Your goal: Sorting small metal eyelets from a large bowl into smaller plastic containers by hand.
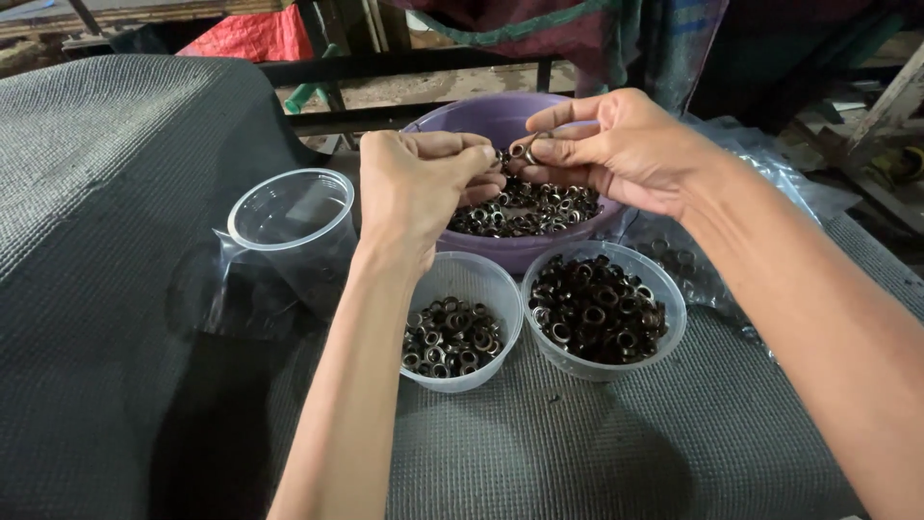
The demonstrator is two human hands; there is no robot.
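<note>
**Two hands pinching metal eyelets above a purple bowl**

Head view. Above the purple bowl (500, 120), at the far middle of the grey-matted tabletop (115, 289), both hands meet fingertip to fingertip. The left hand (419, 183) has its fingers curled inward, and its grip is pressed together on a small dark eyelet (500, 157) that is largely hidden by the fingertips. The right hand (616, 144) reaches in from the right side; its thumb and forefinger pinch a small metal ring (527, 149), held just beside the left hand's fingertips. The remaining right fingers are folded loosely beneath.

The purple bowl holds a heap of dark metal eyelets (539, 207), lying directly below the two hands. Nearer the viewer, two clear plastic cups stand touching side by side: the left cup (460, 332) is partly filled with mixed dark and silvery eyelets, and the right cup (602, 313) is filled higher with darker, brownish rings. A third clear cup (291, 217), with nothing seen in it, stands to the left of the left forearm on a crumpled clear plastic bag (217, 289). More clear plastic wrapping (760, 178) lies right of the bowl, behind the right forearm.
</note>
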